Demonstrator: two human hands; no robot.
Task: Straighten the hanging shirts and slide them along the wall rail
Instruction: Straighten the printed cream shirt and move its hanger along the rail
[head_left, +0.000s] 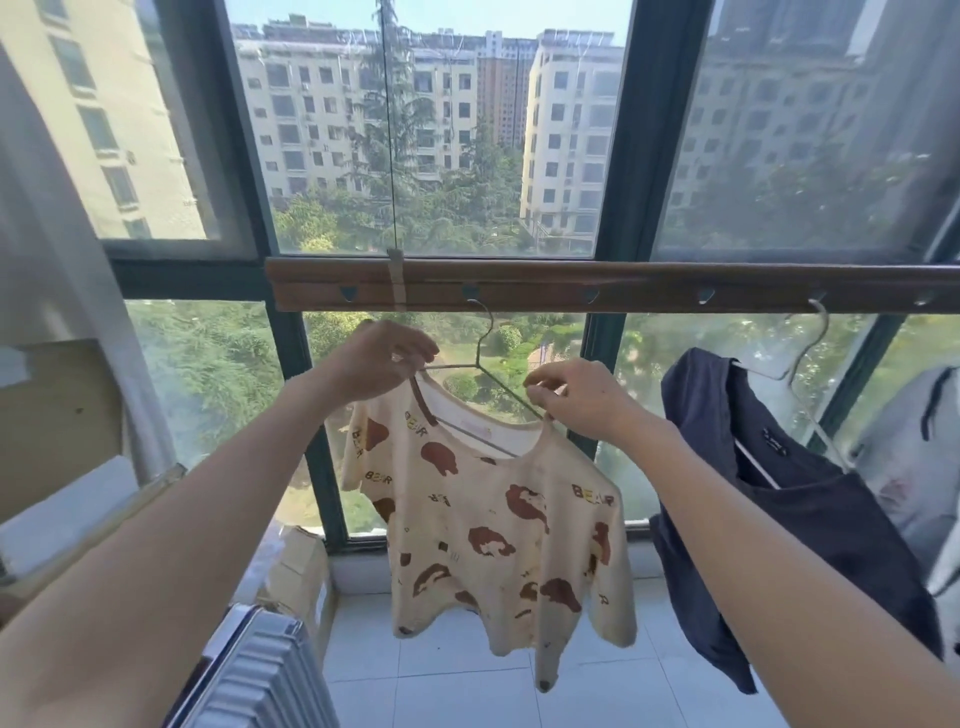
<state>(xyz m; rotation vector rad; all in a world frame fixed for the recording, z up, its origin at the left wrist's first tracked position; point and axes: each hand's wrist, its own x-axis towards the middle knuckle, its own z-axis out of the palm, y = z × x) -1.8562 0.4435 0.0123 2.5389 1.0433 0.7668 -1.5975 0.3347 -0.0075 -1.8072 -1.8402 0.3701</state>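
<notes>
Two bare hands are raised to a cream shirt (498, 525), a soft, slightly crumpled knit printed with brown bear shapes and the word BEAR. The left hand (382, 358) pinches the collar edge at one shoulder with curled fingers, its grip closed on fabric; the right hand (582, 397) pinches the opposite shoulder where cloth meets wire, fingertips pressed together on it. Between the two grips runs a thin wire hanger (480, 358), tilted, its hook caught in a notch of the rail (649, 286) directly above the hands. That rail is a long brown bar, wood-toned, flat-faced, with a row of small dark triangular notches along its lower strip and a pale strap looped round it above the left hand. Beyond the right grip hangs a dark navy shirt (810, 519), smooth, limp and skewed on a second wire hanger (802, 353), hooked further along the same rail. Further out on that side is a pale grey garment (909, 467), partly out of view. Below the left forearm stands a ribbed silver suitcase (260, 675), hard-shelled. Behind everything is a dark-framed window (639, 156).
</notes>
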